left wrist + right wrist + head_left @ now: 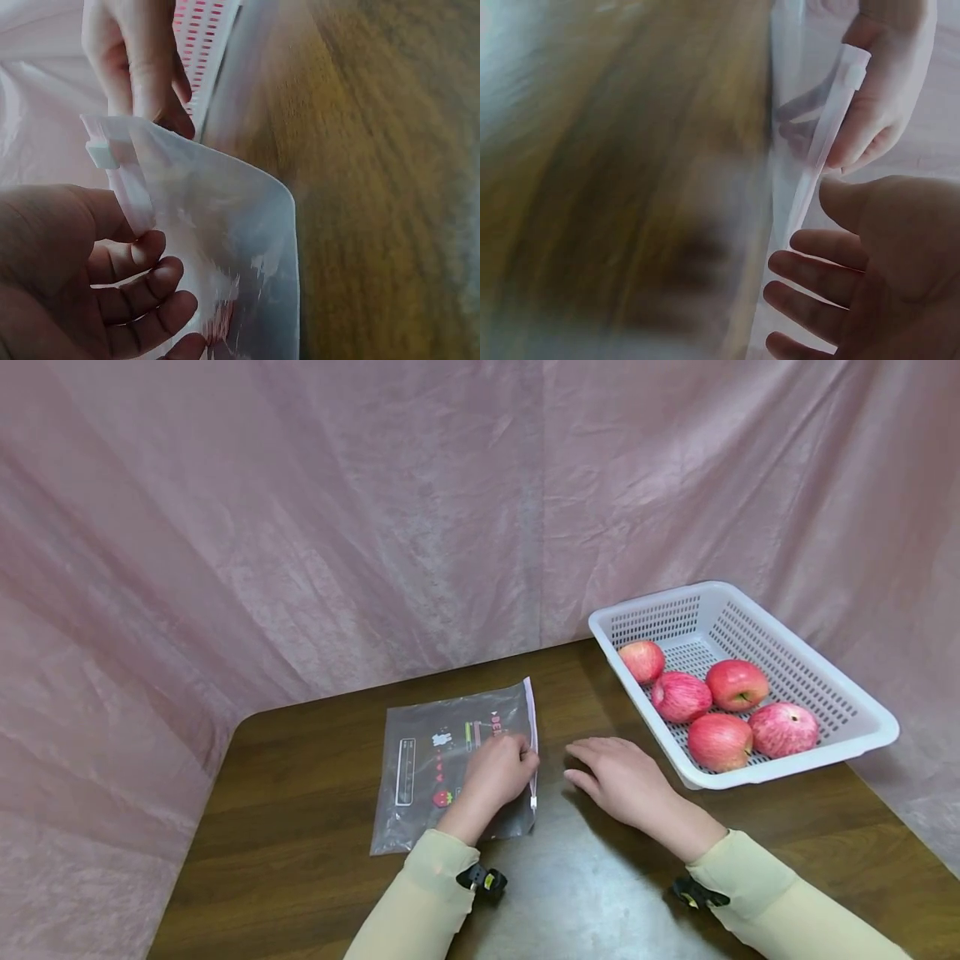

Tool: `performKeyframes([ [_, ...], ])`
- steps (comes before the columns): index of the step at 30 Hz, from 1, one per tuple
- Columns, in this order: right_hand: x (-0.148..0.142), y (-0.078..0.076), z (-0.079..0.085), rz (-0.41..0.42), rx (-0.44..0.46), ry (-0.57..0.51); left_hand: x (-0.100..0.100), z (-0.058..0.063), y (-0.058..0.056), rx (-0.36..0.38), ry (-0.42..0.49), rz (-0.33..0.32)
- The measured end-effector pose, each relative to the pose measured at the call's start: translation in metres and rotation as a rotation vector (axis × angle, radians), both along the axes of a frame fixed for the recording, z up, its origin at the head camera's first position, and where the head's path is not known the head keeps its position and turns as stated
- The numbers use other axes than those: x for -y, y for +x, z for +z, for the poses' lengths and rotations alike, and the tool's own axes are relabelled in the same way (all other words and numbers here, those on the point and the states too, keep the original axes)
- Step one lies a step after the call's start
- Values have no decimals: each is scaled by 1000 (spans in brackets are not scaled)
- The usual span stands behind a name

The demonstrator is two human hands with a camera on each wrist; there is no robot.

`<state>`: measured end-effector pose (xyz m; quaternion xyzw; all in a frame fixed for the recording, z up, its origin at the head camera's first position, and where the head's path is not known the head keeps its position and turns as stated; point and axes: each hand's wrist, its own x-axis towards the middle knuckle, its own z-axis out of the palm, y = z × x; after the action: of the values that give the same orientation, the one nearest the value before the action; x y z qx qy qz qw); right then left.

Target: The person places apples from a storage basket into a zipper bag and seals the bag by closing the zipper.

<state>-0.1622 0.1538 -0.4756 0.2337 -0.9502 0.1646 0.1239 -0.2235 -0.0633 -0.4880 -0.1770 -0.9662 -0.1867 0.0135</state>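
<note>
A clear zip bag (420, 727) with a printed rabbit and strawberry lies on the table, its pink zip edge facing right. My left hand (501, 768) pinches that zip edge near its middle; in the left wrist view the thumb and index finger meet on the strip. The white slider (102, 154) sits close to the near end of the zip. To the right of the bag, my right hand (618, 781) hovers with fingers extended and spread from the thumb, holding nothing. The right wrist view shows its fingers loosely bent beside the zip strip (826, 124).
A white plastic basket (795, 635) with slotted walls stands on the right of the table, with several red apples (720, 742) inside. Behind the brown wooden table (300, 793) hangs a pink curtain (390, 527). Black straps with small devices sit at both wrists.
</note>
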Motion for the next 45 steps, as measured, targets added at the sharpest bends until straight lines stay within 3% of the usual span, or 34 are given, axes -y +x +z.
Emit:
performKeyframes([
  [5,10,-12,7,-46,101,-116,5,1,6,-16,59,-3],
  [6,11,-15,8,-57,124,-136,5,3,9,-23,70,-5],
  [7,12,-17,9,-65,146,-157,4,13,14,-1,70,1],
  [11,11,-32,4,-74,232,-262,4,14,19,-42,99,-12],
  [15,2,-64,-36,-53,258,-363,5,15,23,-84,102,-6],
  [18,-1,-80,-55,-24,270,-410,5,16,25,-112,100,4],
  [20,-1,-84,-56,-21,305,-429,4,18,27,-122,97,6],
  [23,2,-85,-48,-31,327,-445,3,22,30,-128,91,8],
  [29,18,-59,5,-39,390,-476,1,25,34,-163,74,8],
  [32,23,-55,15,-60,407,-471,1,25,35,-180,78,8],
  [45,30,-57,17,-110,426,-474,4,33,34,-186,124,20],
])
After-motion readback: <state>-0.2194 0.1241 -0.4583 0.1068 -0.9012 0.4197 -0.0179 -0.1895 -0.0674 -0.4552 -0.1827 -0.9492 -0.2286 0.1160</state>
